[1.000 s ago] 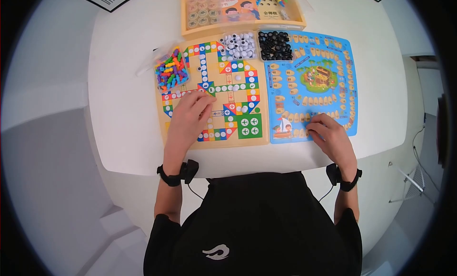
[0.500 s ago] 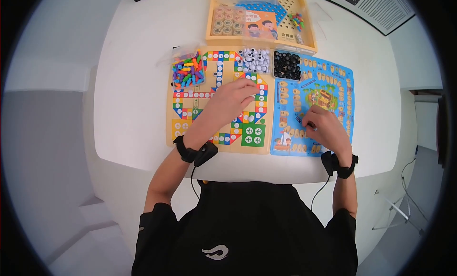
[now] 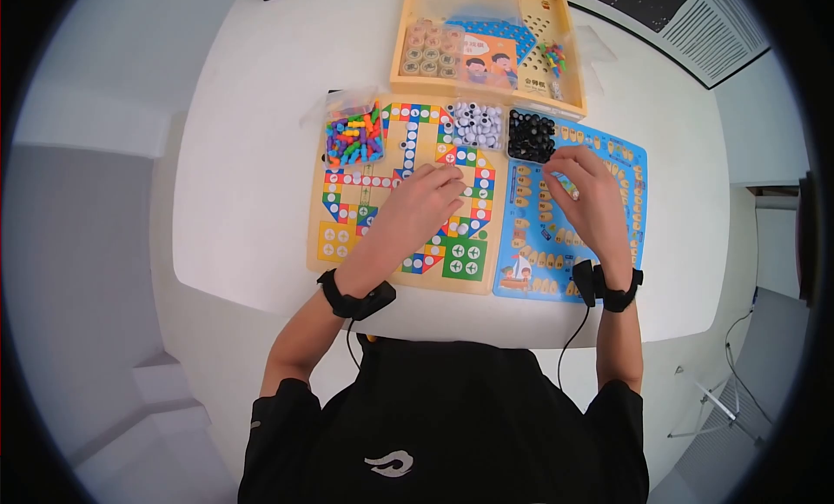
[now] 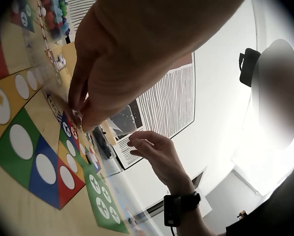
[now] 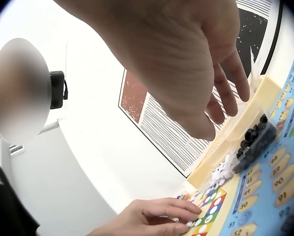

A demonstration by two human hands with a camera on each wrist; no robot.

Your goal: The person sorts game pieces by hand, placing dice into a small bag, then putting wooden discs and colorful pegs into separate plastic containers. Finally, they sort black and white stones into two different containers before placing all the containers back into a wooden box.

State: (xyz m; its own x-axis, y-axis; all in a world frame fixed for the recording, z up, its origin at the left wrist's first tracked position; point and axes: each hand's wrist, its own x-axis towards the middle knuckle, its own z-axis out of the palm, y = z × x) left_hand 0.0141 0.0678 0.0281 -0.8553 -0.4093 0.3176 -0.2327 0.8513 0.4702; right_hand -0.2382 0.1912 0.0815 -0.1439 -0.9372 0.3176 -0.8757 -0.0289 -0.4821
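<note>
My left hand (image 3: 410, 210) is over the colourful board (image 3: 326, 261), which is printed with aeroplane squares. In the left wrist view its thumb and fingertips pinch a small white game piece (image 4: 77, 115), largely hidden by the fingers. Past the blue numbered board (image 3: 530, 222), my right hand (image 3: 595, 200) hovers with loosely bent fingers. Nothing shows between them in the right wrist view. Its fingertips are close to the clear box of black pieces (image 3: 531, 135). Beside that box stands a clear box of white pieces (image 3: 477, 125).
A clear box of multicoloured pegs (image 3: 354, 141) sits on the left board's far left corner. Behind the boards is a wooden tray (image 3: 486, 94) with round wooden chess pieces (image 3: 432, 48), a booklet (image 3: 488, 61) and more small pegs (image 3: 553, 59). Wrist cameras trail thin cables.
My left hand has moved right across the colourful board, then back slightly. The right hand has gone from the blue board's near part forward to the black pieces. The head view has shifted.
</note>
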